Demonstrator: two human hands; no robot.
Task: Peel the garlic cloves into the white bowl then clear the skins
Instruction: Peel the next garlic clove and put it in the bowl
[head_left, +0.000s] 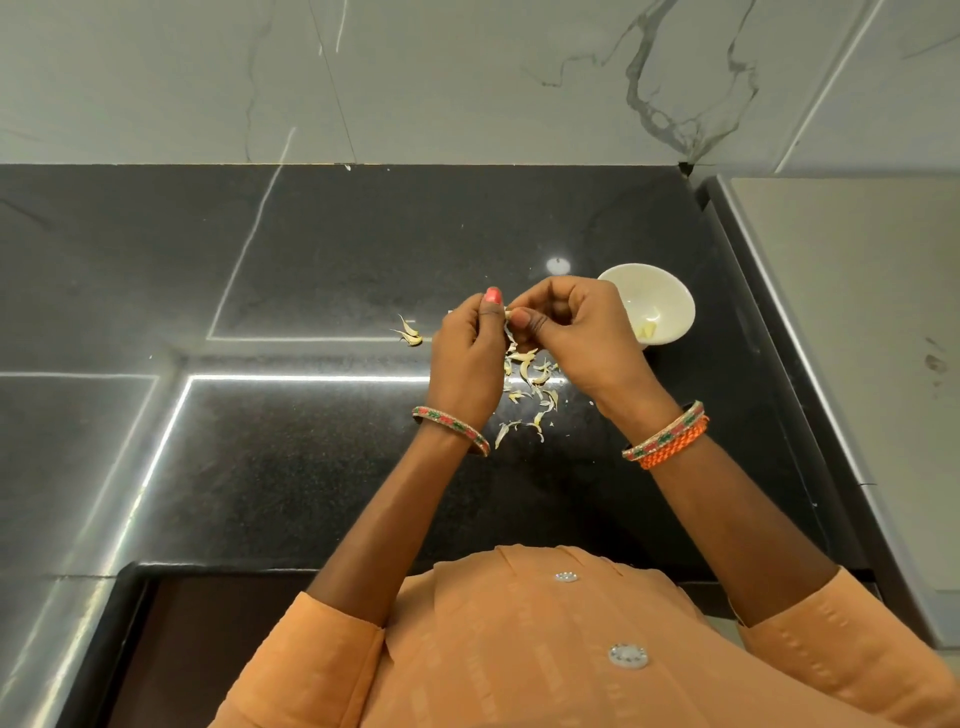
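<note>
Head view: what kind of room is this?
Probably a home kitchen: a polished black stone counter, a marble-look tiled wall, and garlic skins beside a white bowl.

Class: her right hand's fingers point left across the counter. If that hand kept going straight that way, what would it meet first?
The left hand, almost at once: both hands pinch the same garlic clove, so the right hand has hardly any room. Depth looks matched.

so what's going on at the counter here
A person is peeling a small garlic clove, pinched between the left hand and right hand above the black granite counter. Papery garlic skins litter the counter beneath. The round white bowl beside the right hand holds a few peeled pieces.
</note>
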